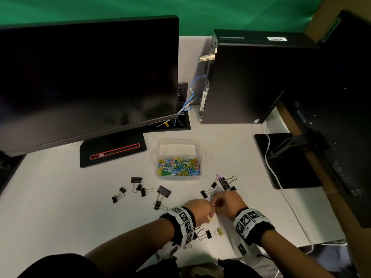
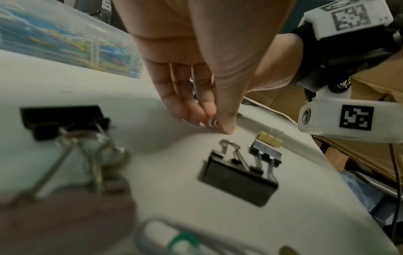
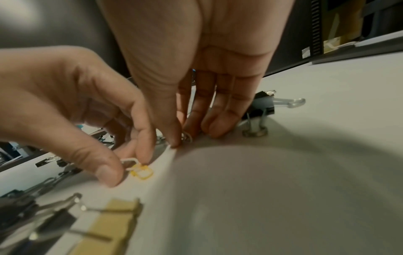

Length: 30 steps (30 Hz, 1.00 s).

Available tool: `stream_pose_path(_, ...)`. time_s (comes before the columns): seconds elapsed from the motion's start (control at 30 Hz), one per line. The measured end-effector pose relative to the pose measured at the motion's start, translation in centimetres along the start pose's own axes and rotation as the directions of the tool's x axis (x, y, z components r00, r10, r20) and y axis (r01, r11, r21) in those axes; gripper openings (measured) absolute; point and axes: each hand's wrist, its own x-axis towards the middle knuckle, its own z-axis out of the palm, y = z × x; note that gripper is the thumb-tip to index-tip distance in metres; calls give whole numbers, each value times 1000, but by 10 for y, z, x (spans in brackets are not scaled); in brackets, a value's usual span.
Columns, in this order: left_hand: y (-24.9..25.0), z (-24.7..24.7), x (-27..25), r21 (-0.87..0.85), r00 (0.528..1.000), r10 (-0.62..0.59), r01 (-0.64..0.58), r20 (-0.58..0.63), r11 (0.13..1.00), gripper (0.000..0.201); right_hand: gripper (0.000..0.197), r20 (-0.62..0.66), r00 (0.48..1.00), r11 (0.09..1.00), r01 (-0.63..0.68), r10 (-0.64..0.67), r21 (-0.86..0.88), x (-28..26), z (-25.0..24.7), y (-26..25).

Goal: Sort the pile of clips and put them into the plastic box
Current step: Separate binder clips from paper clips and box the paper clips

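Left hand (image 1: pixel 201 210) pinching paper clips (image 3: pixel 139 170), right hand (image 1: pixel 228 201) pinching clip (image 3: pixel 187 137), near desk edge (image 2: pixel 322 153)

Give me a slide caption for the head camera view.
Both hands pick paper clips off the desk among scattered binder clips, near the box of colored clips.

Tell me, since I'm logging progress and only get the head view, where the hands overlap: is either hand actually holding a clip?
Observer: Yes. The right wrist view shows the left hand pinching a white wire paper clip just above a yellow paper clip.
Operator: And the right hand?
Observer: The right hand appears to pinch a silver wire loop against the white table.
Operator: Anything crowding it?
Observer: A black binder clip stands propped on its handles beside those fingers.
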Motion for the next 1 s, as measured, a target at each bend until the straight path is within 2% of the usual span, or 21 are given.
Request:
stream_pose_path(0.17,-1,1,1,26,1000,-19,19,-11,999,23,7,-7,999,999,34,-34,-11,0,2,4)
stream_pose_path(0.27,-4,1,0,62,1000,-12,13,-8,998,25,24,0,1000,999,31,-31,17,5,-4,5)
stream_pose_path(0.33,-7,2,0,51,1000,-24,24,1,998,25,22,-39,999,999,32,-31,8,11,-11,2)
stream_pose_path(0.43,-12,6,0,11,999,-44,44,15,999,24,6,-114,991,998,69,-67,9,27,-26,-11)
stream_pose_path(0.6,-30,-6,-3,-8,994,-57,57,-96,998,29,7,-214,970,982,142,-113,126,58,-40,-42)
stream_pose_path(0.7,-46,-27,-7,-48,958,-83,72,-273,996,28,15,-245,967,972,122,-71,202,72,-34,-53)
stream_pose_path(0.8,-65,-50,-12,-121,895,-155,114,-418,986,27,5,-230,972,968,110,-57,227,81,-28,-64)
stream_pose_path(0.9,-80,-71,-14,-210,847,-254,173,-467,962,26,14,-218,975,966,104,-52,235,83,-28,-66)
stream_pose_path(1.0,-90,-85,-14,-235,840,-332,251,-429,939,26,19,-241,971,968,61,0,244,80,-33,-55)
